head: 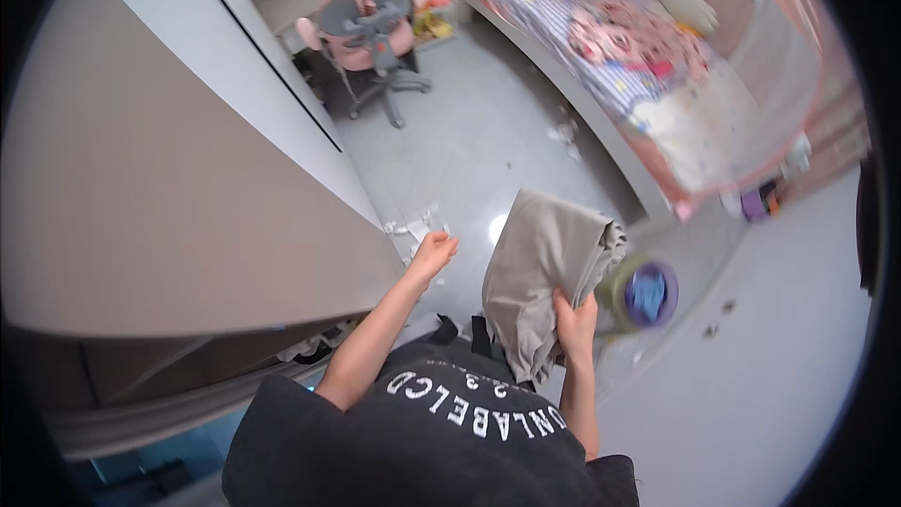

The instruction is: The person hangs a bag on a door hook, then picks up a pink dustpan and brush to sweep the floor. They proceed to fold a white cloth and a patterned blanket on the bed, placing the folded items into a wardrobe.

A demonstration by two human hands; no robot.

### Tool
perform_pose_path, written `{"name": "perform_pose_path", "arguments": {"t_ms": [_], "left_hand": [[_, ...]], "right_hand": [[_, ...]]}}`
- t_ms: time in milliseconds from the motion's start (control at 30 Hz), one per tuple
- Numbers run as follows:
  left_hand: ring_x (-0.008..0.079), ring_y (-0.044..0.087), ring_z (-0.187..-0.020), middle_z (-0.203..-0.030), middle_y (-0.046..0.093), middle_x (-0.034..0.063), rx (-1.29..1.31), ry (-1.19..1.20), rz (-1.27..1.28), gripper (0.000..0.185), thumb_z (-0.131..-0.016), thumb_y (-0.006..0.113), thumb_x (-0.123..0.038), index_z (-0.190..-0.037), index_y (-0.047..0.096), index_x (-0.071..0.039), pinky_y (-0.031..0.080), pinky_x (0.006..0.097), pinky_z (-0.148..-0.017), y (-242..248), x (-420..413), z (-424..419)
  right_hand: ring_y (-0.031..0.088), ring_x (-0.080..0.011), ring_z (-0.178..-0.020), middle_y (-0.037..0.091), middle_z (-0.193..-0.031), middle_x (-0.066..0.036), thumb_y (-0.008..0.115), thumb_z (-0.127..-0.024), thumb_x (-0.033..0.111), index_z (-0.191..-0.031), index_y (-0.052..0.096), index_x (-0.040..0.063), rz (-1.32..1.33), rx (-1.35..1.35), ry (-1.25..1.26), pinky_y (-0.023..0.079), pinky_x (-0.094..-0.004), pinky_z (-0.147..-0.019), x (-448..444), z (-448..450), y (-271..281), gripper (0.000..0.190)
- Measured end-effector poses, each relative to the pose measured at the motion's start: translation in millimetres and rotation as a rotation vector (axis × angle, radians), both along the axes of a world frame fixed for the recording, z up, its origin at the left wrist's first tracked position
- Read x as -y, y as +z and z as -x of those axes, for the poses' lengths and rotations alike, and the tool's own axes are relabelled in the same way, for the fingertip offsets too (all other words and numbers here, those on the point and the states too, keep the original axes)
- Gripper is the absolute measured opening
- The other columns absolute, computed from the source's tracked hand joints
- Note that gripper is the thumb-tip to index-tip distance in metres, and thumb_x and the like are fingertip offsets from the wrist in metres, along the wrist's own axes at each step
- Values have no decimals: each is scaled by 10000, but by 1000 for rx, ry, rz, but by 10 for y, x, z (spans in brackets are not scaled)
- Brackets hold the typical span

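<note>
A folded beige-grey garment (pixel 538 260) hangs in front of my body, with its layered edges facing right. My right hand (pixel 577 324) grips it at its right edge, thumb on the near face; some fingers are hidden behind the cloth. Out to the left, my left hand (pixel 435 253) is apart from the garment, its fingers loosely curled together with nothing visible in them. Behind that hand, white scraps (pixel 417 228) lie on the grey floor (pixel 450 127). Just beyond the garment's right side stands a green and purple bin (pixel 623 267) with blue material inside.
A tall beige cabinet (pixel 183 204) rises close on the left. Ahead right is a bed (pixel 676 120) with patterned bedding and pink netting. A pink and grey swivel chair (pixel 380 42) stands at the far end. More white scraps (pixel 565 132) lie beside the bed.
</note>
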State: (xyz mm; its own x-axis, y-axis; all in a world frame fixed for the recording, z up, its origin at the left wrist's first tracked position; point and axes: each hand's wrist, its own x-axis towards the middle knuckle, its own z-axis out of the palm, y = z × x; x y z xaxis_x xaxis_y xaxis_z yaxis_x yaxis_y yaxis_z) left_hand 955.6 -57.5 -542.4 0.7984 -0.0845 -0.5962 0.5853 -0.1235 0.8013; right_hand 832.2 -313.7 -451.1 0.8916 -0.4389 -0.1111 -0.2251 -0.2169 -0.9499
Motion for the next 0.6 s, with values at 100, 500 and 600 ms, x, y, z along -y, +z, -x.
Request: {"name": "perform_pose_path", "arguments": {"t_ms": [100,500,600], "left_hand": [[150,598,-1002,-1124,588,80,101,223,-23,475,-936,604,-317,-1276,437,-31,487,295,-839,-76,-168,-785],[198,532,-1138,-1255,527,131,483,1084,-398,548,-909,637,-289,-1323,423,0,476,341,-918,634,-2026,-3099],[291,511,-1214,-1350,469,219,535,1135,-515,605,-895,649,-285,-1324,404,65,432,390,-998,907,-2441,-4000]], "right_hand": [[622,-181,-930,681,-1016,-134,627,-854,95,-1110,595,-45,-39,0,209,472,-316,-823,234,-1037,122,293],[598,-181,-995,660,-1088,-129,629,-864,72,-1122,585,-63,-231,-71,621,459,-313,-884,-19,-4315,84,294],[606,-182,-970,669,-1055,-132,630,-865,66,-1123,586,-68,-207,-91,632,464,-314,-871,-165,-5185,165,294]]}}
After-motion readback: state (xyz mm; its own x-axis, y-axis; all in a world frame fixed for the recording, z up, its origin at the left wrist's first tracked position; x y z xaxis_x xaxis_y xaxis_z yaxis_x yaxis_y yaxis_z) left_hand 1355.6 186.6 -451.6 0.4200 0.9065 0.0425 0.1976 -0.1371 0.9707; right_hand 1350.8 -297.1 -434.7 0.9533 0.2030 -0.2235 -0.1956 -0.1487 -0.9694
